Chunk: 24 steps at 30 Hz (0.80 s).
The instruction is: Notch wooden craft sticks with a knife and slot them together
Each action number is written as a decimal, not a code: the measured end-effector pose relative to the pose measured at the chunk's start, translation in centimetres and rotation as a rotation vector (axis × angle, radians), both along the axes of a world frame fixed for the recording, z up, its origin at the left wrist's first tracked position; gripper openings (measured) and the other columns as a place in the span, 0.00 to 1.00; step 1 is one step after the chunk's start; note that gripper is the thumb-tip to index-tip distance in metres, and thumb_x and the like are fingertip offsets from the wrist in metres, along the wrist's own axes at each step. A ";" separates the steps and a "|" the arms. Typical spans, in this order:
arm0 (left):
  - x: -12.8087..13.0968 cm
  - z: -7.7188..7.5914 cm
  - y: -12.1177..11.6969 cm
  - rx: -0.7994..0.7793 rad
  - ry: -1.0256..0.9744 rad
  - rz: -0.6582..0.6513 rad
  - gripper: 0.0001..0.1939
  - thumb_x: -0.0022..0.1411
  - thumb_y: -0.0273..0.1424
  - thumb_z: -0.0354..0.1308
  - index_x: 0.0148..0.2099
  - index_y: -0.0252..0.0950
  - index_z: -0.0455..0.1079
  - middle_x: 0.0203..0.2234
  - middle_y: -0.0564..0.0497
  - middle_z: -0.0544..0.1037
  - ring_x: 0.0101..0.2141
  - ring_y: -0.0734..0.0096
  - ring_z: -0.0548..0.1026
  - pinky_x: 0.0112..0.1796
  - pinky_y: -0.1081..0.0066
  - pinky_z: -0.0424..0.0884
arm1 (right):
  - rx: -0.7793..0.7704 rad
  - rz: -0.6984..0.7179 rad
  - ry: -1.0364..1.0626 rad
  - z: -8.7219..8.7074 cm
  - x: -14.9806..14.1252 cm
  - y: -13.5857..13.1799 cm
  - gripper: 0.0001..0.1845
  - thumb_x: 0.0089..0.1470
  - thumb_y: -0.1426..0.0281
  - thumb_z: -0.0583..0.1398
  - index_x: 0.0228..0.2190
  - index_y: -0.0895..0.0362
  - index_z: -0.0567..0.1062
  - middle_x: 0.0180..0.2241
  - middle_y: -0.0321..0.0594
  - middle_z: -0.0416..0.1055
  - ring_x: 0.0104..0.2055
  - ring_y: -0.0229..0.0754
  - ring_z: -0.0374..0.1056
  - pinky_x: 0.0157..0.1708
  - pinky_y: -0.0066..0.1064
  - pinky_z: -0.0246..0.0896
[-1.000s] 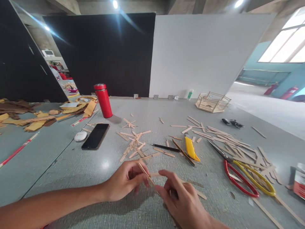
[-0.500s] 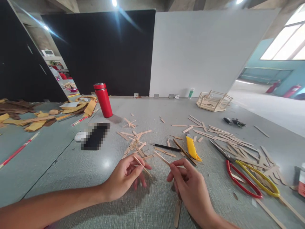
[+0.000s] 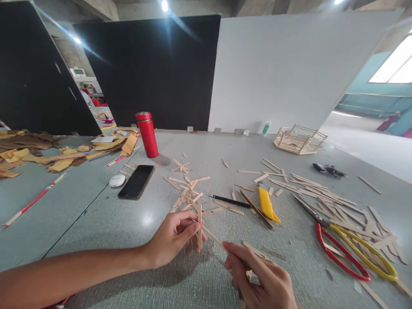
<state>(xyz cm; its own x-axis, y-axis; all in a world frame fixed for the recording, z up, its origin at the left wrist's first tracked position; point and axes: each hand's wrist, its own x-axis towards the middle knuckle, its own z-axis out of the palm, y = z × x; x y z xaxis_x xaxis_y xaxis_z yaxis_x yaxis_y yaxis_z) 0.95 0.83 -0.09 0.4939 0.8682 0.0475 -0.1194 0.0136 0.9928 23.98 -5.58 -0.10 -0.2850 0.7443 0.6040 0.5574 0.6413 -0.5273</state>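
My left hand [image 3: 172,238] pinches a flat wooden craft stick [image 3: 200,216], which stands nearly upright between thumb and fingers. Lower and to the right, my right hand [image 3: 262,277] is closed on a second, thinner-looking wooden stick [image 3: 213,237]. That stick slants up to the left, its far end at the upright one; whether they touch I cannot tell. Just beyond my left hand lies a loose heap of crossed sticks [image 3: 187,191]. Under and behind my right hand more sticks [image 3: 254,249] lie on the table, partly hidden by it.
A black pen [image 3: 230,200] and a yellow utility knife [image 3: 267,204] lie ahead. To the right are red-and-yellow-handled scissors [image 3: 341,249] over scattered sticks [image 3: 363,223]. A phone [image 3: 137,182], white earbud case [image 3: 117,180] and red flask [image 3: 147,136] are left; a stick frame [image 3: 299,140] stands back right.
My left hand's stick has turned from slanted to nearly upright. My right hand has turned over and lowered, its stick's tip now at the left hand's stick. The view has shifted slightly left.
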 end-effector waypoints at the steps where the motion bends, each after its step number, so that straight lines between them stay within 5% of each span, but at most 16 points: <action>1: 0.0 0.0 0.0 0.000 0.001 0.000 0.20 0.71 0.46 0.57 0.43 0.31 0.71 0.31 0.44 0.81 0.25 0.71 0.78 0.21 0.77 0.69 | 0.013 -0.012 -0.016 0.0 0.0 0.0 0.13 0.66 0.76 0.56 0.49 0.53 0.74 0.24 0.34 0.77 0.19 0.35 0.71 0.20 0.23 0.69; 8: -0.1 0.0 0.1 -0.008 -0.016 -0.001 0.19 0.70 0.43 0.60 0.42 0.29 0.77 0.30 0.44 0.82 0.27 0.68 0.81 0.23 0.77 0.72 | 0.025 -0.043 -0.080 0.1 -0.1 0.0 0.11 0.66 0.74 0.57 0.46 0.56 0.76 0.21 0.34 0.74 0.18 0.36 0.69 0.19 0.26 0.67; 16: -0.4 -0.7 0.7 -0.061 -0.074 0.042 0.16 0.61 0.39 0.70 0.36 0.28 0.81 0.23 0.46 0.81 0.22 0.70 0.80 0.20 0.78 0.71 | -0.188 0.024 0.083 0.8 -0.2 0.1 0.10 0.68 0.74 0.54 0.44 0.54 0.75 0.23 0.31 0.73 0.16 0.31 0.67 0.17 0.20 0.63; 24: -0.3 0.0 0.7 -0.079 -0.086 -0.002 0.17 0.65 0.40 0.67 0.38 0.28 0.82 0.26 0.44 0.83 0.26 0.68 0.82 0.26 0.75 0.77 | -0.186 -0.014 0.060 0.8 -0.2 0.1 0.10 0.69 0.73 0.54 0.43 0.55 0.76 0.22 0.31 0.71 0.16 0.31 0.64 0.17 0.21 0.62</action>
<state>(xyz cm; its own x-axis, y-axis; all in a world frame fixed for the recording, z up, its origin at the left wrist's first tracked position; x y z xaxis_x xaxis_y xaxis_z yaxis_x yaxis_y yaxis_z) 0.64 1.49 -0.09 0.4925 0.8700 0.0215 -0.2037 0.0912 0.9748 23.83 -5.45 0.70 -0.2415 0.8485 0.4709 0.5297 0.5219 -0.6686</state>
